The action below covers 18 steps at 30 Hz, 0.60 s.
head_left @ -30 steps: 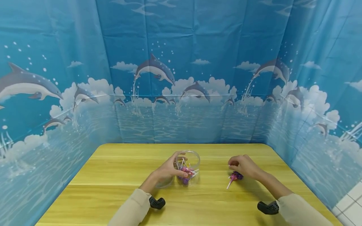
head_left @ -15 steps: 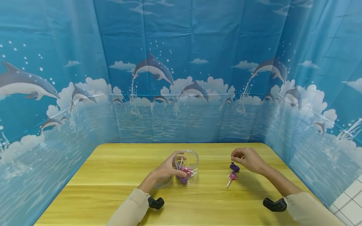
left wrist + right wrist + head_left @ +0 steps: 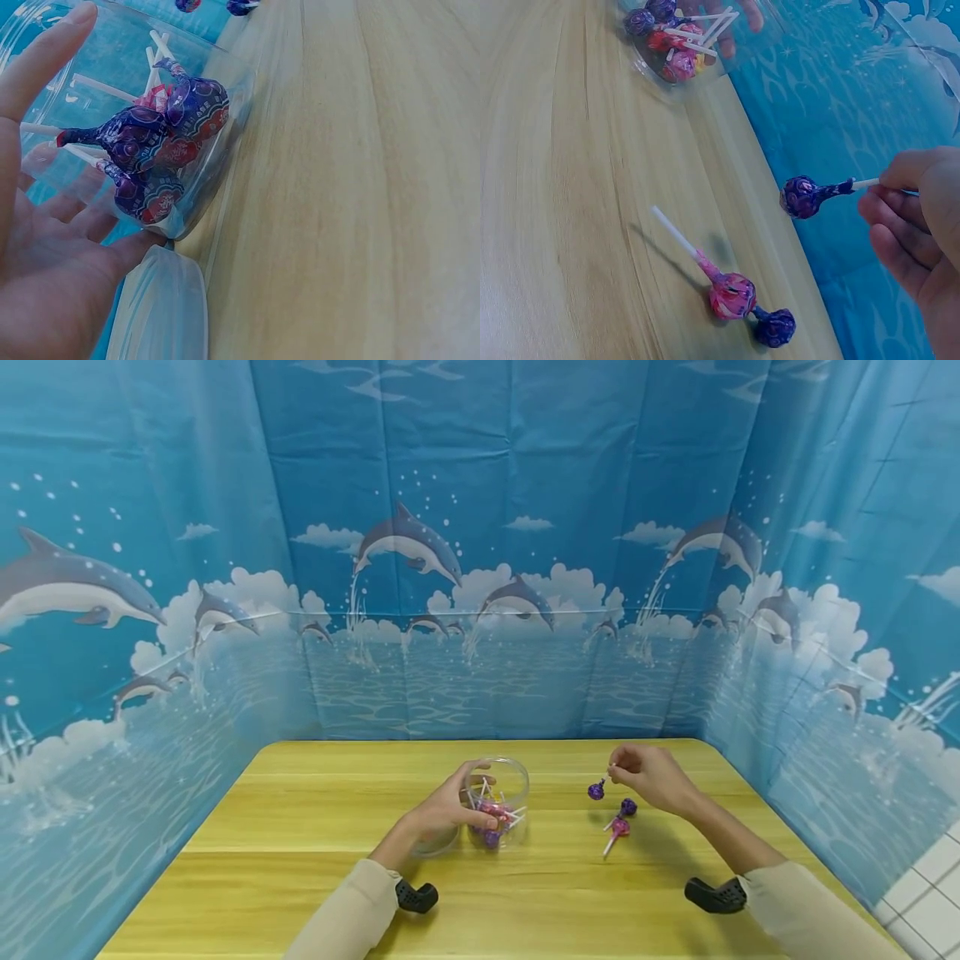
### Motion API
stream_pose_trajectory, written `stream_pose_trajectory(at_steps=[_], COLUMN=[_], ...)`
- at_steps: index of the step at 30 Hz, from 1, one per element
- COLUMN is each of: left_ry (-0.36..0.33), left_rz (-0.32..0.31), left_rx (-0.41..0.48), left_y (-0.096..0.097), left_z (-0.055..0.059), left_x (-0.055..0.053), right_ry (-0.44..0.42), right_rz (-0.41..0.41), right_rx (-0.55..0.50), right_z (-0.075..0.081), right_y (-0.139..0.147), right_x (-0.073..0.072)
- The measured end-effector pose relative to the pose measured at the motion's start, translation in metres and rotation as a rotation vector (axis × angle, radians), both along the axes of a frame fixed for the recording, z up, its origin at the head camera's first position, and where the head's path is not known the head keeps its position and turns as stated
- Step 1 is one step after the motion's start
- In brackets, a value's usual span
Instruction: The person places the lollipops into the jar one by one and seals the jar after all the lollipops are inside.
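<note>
My left hand (image 3: 450,806) curls round the side of a clear plastic jar (image 3: 517,785), thumb in front and fingers behind. Inside the jar lie several wrapped lollipops (image 3: 169,135), purple, red and pink, their white sticks pointing various ways. At the right, my right hand (image 3: 652,777) pinches the white stick of a purple lollipop (image 3: 801,196), which hangs head down above the table. Below that hand, a pink lollipop (image 3: 621,828) and another purple lollipop (image 3: 628,807) lie on the wood close together.
A clear round lid (image 3: 161,307) lies by the jar, partly hidden behind my left hand in the head view. The yellow wooden table (image 3: 300,827) ends at a blue dolphin-print curtain (image 3: 487,685) behind and at both sides.
My right hand has lifted one purple lollipop off the pile by its stick and swung it slightly left. The other two lollipops stay on the table. My left hand keeps its hold on the jar.
</note>
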State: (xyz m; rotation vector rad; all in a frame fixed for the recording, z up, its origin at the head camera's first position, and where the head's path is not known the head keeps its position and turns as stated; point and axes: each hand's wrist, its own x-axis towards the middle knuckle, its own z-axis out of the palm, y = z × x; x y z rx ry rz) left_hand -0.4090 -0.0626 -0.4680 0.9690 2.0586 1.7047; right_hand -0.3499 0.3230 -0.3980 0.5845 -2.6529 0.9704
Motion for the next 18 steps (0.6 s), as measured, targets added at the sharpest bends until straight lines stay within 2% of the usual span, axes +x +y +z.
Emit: stream_pose_trajectory(at_steps=[11,18], left_ry=[0.019,0.000], left_rz=[0.004,0.004], left_rx=[-0.007,-0.003], left_y=[0.001,0.000], left_z=[0.004,0.003], left_x=[0.001,0.003], right_ry=[-0.005,-0.017], right_rz=[-0.041,-0.017], right_rx=[-0.103,-0.173], right_z=[0.002,0.004], right_y=[-0.009,-0.025], right_x=[-0.004,-0.008])
